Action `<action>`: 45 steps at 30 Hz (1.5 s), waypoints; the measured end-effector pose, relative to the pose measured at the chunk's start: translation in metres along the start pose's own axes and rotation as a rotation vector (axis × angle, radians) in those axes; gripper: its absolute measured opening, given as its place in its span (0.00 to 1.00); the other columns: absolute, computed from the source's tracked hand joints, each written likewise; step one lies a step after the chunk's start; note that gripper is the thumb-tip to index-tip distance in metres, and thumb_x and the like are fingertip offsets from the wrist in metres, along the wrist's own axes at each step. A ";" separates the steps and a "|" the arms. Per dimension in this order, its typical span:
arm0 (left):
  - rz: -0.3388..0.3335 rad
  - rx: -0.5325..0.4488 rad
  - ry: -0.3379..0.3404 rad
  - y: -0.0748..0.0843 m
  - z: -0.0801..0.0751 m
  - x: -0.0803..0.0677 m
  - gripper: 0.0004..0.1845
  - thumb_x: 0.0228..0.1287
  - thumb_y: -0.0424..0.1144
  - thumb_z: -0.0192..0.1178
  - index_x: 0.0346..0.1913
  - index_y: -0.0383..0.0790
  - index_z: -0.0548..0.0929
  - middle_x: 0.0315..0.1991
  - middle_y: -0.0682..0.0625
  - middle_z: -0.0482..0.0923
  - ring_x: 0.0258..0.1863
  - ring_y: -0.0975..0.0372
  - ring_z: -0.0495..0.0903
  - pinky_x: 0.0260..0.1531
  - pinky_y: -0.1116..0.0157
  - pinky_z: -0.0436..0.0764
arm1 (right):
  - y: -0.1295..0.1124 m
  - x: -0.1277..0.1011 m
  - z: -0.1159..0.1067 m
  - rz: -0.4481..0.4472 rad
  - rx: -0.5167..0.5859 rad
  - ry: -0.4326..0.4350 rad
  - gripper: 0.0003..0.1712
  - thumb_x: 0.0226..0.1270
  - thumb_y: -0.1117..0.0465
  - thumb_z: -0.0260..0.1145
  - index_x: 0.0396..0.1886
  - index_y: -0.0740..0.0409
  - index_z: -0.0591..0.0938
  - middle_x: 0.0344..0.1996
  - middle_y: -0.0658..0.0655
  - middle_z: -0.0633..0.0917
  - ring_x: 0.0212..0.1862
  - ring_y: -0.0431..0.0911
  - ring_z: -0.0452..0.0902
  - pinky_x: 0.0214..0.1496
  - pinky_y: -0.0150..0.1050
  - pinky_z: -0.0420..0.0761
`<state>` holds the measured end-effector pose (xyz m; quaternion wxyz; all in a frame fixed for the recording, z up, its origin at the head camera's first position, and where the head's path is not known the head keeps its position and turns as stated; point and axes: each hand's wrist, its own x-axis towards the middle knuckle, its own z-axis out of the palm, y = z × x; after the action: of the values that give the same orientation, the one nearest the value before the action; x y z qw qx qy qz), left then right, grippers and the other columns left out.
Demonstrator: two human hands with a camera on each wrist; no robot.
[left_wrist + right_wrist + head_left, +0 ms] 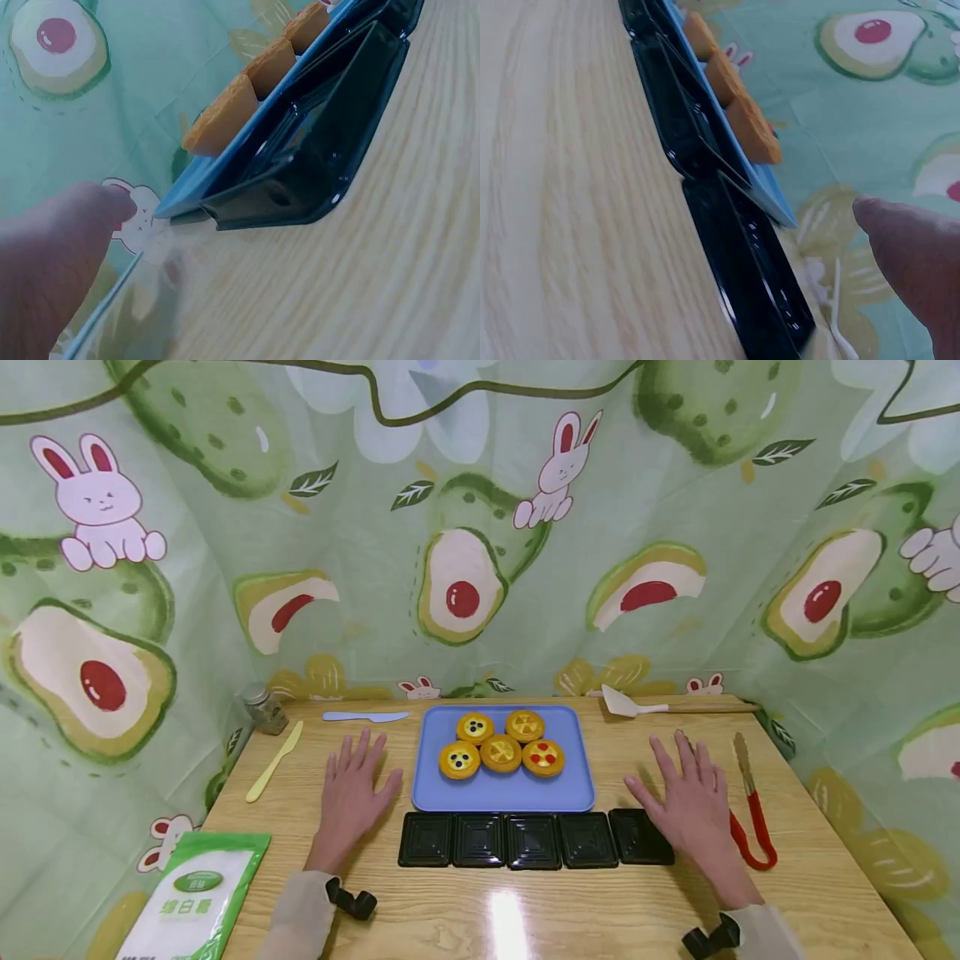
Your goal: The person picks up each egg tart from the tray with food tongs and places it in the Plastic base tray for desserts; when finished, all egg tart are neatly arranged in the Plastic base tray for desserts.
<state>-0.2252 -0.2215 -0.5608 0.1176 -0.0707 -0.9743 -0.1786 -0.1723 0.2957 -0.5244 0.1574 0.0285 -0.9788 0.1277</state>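
Several egg tarts [500,753] topped with bits of fruit sit on a blue tray [427,797] at the table's middle. In front of it stands a row of black square plastic trays [480,841]. My left hand [352,802] lies flat with spread fingers, left of the blue tray, holding nothing. To the right, my right hand [688,802] is likewise spread and bare, close beside the rightmost black tray [639,837]. Each wrist view shows a thumb, the black trays and tart sides [225,116] [751,129].
A yellow knife [275,762], a blue knife [365,717] and a glass shaker [265,710] lie or stand at the left. A white bag [198,897] is front left. A spatula [630,703] lies at the back right, red-handled tongs [759,827] by the right hand.
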 end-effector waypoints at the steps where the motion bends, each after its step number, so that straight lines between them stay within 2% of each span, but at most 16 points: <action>1: 0.008 -0.016 -0.002 0.000 0.002 0.002 0.41 0.76 0.67 0.49 0.84 0.50 0.60 0.85 0.43 0.50 0.83 0.41 0.46 0.78 0.37 0.43 | 0.002 -0.001 -0.002 0.011 0.000 0.002 0.51 0.73 0.29 0.58 0.84 0.52 0.59 0.80 0.72 0.56 0.80 0.73 0.41 0.73 0.75 0.49; 7: 0.087 -0.101 -0.025 -0.004 0.019 0.014 0.41 0.77 0.65 0.51 0.84 0.50 0.60 0.85 0.43 0.49 0.83 0.41 0.45 0.78 0.36 0.46 | 0.028 -0.007 -0.018 0.105 0.089 -0.004 0.51 0.77 0.32 0.55 0.86 0.55 0.52 0.82 0.73 0.48 0.80 0.75 0.37 0.72 0.79 0.44; 10: 0.121 -0.126 -0.043 -0.003 0.028 0.021 0.41 0.77 0.65 0.51 0.84 0.51 0.58 0.85 0.44 0.49 0.83 0.42 0.45 0.78 0.37 0.46 | 0.045 -0.012 -0.021 0.181 0.135 -0.008 0.53 0.79 0.33 0.53 0.86 0.59 0.47 0.82 0.74 0.44 0.80 0.76 0.35 0.70 0.81 0.43; 12: 0.137 -0.139 -0.059 0.000 0.032 0.025 0.41 0.77 0.65 0.51 0.84 0.51 0.58 0.85 0.45 0.49 0.83 0.43 0.46 0.78 0.38 0.47 | 0.056 -0.016 -0.020 0.244 0.146 -0.019 0.55 0.79 0.32 0.52 0.85 0.64 0.44 0.80 0.77 0.44 0.78 0.78 0.36 0.69 0.81 0.44; 15: 0.155 -0.139 -0.096 0.004 0.037 0.029 0.42 0.77 0.66 0.49 0.85 0.49 0.56 0.85 0.47 0.50 0.83 0.44 0.48 0.79 0.39 0.49 | 0.068 -0.023 -0.019 0.362 0.145 -0.083 0.59 0.78 0.31 0.51 0.82 0.72 0.40 0.76 0.84 0.46 0.75 0.82 0.40 0.68 0.81 0.46; 19: 0.162 -0.109 -0.143 0.006 0.039 0.031 0.43 0.77 0.68 0.45 0.85 0.48 0.53 0.85 0.50 0.50 0.84 0.48 0.49 0.79 0.41 0.49 | 0.076 -0.028 -0.014 0.452 0.115 -0.161 0.64 0.76 0.30 0.54 0.78 0.81 0.41 0.66 0.92 0.53 0.65 0.87 0.49 0.62 0.80 0.55; 22: 0.164 -0.097 -0.155 0.006 0.040 0.031 0.43 0.78 0.68 0.44 0.85 0.49 0.52 0.84 0.51 0.51 0.84 0.51 0.49 0.80 0.42 0.49 | 0.080 -0.029 -0.010 0.468 0.073 -0.168 0.65 0.73 0.28 0.55 0.73 0.86 0.46 0.58 0.93 0.58 0.58 0.87 0.56 0.56 0.78 0.62; 24: 0.176 -0.102 -0.155 0.006 0.040 0.031 0.42 0.78 0.67 0.44 0.85 0.49 0.53 0.84 0.51 0.52 0.83 0.50 0.50 0.79 0.42 0.49 | 0.081 -0.029 -0.008 0.477 0.048 -0.164 0.65 0.72 0.26 0.56 0.70 0.86 0.51 0.53 0.90 0.61 0.54 0.84 0.61 0.52 0.75 0.67; 27: 0.193 -0.114 -0.157 0.009 0.039 0.032 0.41 0.78 0.66 0.45 0.85 0.49 0.55 0.84 0.51 0.53 0.83 0.50 0.51 0.79 0.41 0.48 | 0.083 -0.028 -0.007 0.481 0.010 -0.149 0.59 0.72 0.27 0.57 0.61 0.85 0.59 0.44 0.84 0.65 0.45 0.78 0.68 0.41 0.68 0.74; 30: 0.203 -0.120 -0.154 0.011 0.040 0.033 0.41 0.78 0.66 0.45 0.85 0.49 0.55 0.84 0.51 0.53 0.83 0.49 0.52 0.79 0.40 0.49 | 0.084 -0.029 -0.007 0.473 -0.006 -0.121 0.51 0.74 0.31 0.59 0.50 0.83 0.64 0.38 0.80 0.66 0.38 0.75 0.71 0.31 0.63 0.75; 34: 0.189 -0.108 -0.148 0.010 0.041 0.032 0.41 0.78 0.66 0.45 0.85 0.50 0.54 0.84 0.53 0.53 0.83 0.51 0.51 0.79 0.41 0.49 | 0.086 -0.029 -0.007 0.446 0.008 -0.083 0.43 0.77 0.39 0.59 0.42 0.84 0.67 0.35 0.80 0.67 0.37 0.76 0.71 0.28 0.63 0.74; 41: 0.199 -0.114 -0.133 0.009 0.041 0.032 0.42 0.77 0.67 0.46 0.85 0.52 0.53 0.84 0.55 0.52 0.83 0.51 0.51 0.79 0.42 0.49 | 0.096 -0.032 -0.015 0.462 0.071 -0.129 0.43 0.78 0.41 0.58 0.47 0.86 0.65 0.40 0.85 0.67 0.45 0.83 0.68 0.33 0.69 0.75; 45: 0.209 -0.116 -0.124 0.010 0.044 0.034 0.43 0.77 0.67 0.47 0.86 0.52 0.52 0.85 0.54 0.51 0.83 0.51 0.52 0.79 0.42 0.50 | 0.101 -0.033 -0.024 0.396 0.073 -0.167 0.42 0.79 0.41 0.57 0.52 0.85 0.64 0.39 0.81 0.73 0.38 0.76 0.75 0.29 0.64 0.76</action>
<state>-0.2649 -0.1934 -0.5889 0.0707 -0.1893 -0.9551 -0.2169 -0.1431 0.4000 -0.5373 0.0464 -0.1481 -0.9697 0.1888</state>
